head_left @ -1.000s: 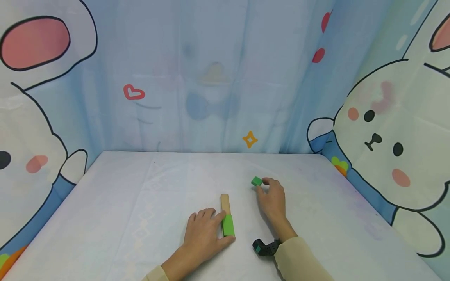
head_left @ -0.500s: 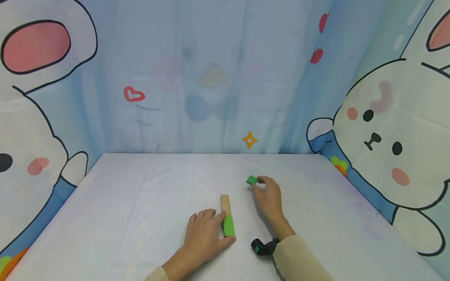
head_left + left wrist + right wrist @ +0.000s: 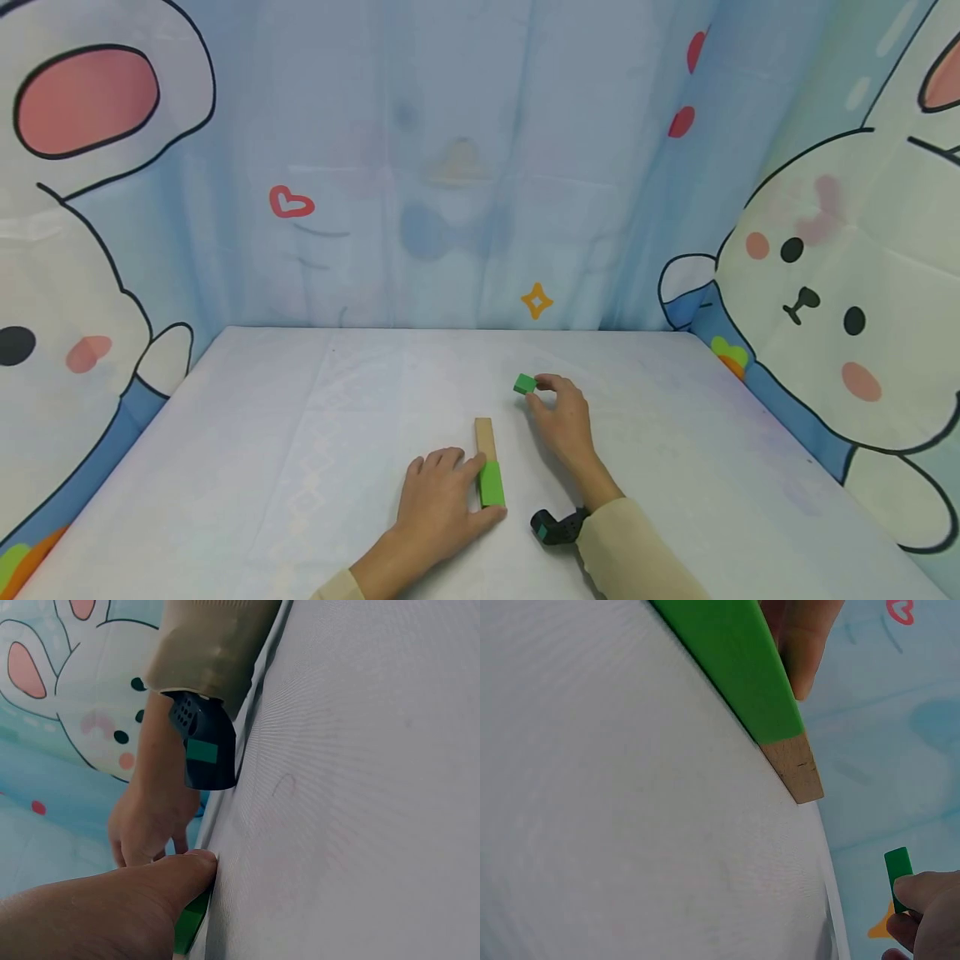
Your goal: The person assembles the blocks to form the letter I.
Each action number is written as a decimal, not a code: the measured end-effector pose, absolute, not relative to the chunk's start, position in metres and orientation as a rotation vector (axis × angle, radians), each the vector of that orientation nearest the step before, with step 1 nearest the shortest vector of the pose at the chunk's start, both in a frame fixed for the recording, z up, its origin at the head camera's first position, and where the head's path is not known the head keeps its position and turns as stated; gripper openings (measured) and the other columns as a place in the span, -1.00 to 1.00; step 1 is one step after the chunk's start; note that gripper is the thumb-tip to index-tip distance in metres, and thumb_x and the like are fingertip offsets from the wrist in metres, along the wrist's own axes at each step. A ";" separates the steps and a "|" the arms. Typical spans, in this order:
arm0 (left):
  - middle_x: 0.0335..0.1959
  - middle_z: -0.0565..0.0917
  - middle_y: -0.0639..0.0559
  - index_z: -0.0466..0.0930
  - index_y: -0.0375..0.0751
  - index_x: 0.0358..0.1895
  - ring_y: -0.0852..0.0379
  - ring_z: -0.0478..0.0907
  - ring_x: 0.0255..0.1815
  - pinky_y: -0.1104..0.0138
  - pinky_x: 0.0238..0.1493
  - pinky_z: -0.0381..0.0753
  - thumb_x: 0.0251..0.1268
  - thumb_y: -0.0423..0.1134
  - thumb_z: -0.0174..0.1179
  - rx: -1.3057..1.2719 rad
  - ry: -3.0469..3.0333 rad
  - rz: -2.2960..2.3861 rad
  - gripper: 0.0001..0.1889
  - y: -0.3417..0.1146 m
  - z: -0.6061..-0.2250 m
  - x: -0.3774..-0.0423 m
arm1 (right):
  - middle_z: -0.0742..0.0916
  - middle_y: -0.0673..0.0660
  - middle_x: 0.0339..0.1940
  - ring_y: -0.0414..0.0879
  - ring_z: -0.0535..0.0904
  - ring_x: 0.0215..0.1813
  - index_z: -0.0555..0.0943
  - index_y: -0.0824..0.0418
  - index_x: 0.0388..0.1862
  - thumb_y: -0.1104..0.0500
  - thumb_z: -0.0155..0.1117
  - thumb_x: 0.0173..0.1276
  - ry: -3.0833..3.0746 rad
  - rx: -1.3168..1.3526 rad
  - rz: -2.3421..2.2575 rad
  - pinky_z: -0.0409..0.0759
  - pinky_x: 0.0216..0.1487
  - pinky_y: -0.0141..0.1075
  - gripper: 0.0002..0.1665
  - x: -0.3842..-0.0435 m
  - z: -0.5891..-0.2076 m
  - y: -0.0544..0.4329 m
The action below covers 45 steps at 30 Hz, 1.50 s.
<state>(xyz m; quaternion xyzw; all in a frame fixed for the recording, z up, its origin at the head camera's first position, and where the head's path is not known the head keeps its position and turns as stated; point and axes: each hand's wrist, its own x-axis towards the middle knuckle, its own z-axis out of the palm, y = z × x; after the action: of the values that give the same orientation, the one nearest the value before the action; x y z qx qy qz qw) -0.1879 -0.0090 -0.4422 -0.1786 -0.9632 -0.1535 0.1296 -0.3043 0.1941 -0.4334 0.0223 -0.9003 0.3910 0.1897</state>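
Note:
My left hand [image 3: 442, 504] lies beside a long green block [image 3: 491, 483] on the white table, holding it. Its thumb is at the near end and its index finger at the far left side. A bare wooden block [image 3: 486, 439] continues in line beyond the green one, end against end. In the right wrist view that wooden block [image 3: 799, 772] shows just past the green block [image 3: 739, 671]. Farther back and to the right, my right hand [image 3: 561, 417] pinches a small green block [image 3: 525, 383] between thumb and fingers, raised over the table in the right wrist view.
A black wrist-worn device [image 3: 558, 527] sits at the right wrist, close above the table [image 3: 337, 400]. Behind the table hangs a pale blue curtain [image 3: 450, 108] with printed rabbits. The table's far edge runs along the curtain's foot.
My right hand has moved left with the small green block, coming closer to the line of the wooden block. The left hand and the two blocks beside it have stayed in place.

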 end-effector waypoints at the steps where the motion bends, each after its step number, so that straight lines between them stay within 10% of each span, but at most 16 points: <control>1: 0.14 0.68 -0.06 0.64 0.06 0.28 -0.05 0.58 0.20 -0.08 0.16 0.53 0.13 0.36 0.38 -0.519 -2.800 -0.444 -0.29 -0.009 -0.442 -0.188 | 0.70 0.33 0.19 0.26 0.51 0.38 0.58 0.34 0.27 0.21 0.32 0.44 -2.533 0.064 1.095 0.38 0.45 0.17 -0.54 -0.305 -0.434 0.193; 45: 0.19 0.66 -0.07 0.61 0.07 0.32 -0.07 0.57 0.24 -0.13 0.21 0.51 0.15 0.38 0.36 -0.516 -2.846 -0.435 -0.27 -0.010 -0.441 -0.191 | 0.75 0.21 0.18 0.18 0.59 0.35 0.64 0.20 0.27 0.16 0.37 0.43 -2.641 0.269 1.159 0.51 0.39 0.10 -0.55 -0.317 -0.449 0.164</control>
<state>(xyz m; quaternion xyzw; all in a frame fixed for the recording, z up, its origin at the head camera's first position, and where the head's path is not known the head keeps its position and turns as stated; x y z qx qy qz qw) -0.1906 -0.0097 -0.4405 -0.1755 -0.9673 -0.1477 0.1084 -0.3171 0.1643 -0.4492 0.0920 -0.9049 0.3972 0.1221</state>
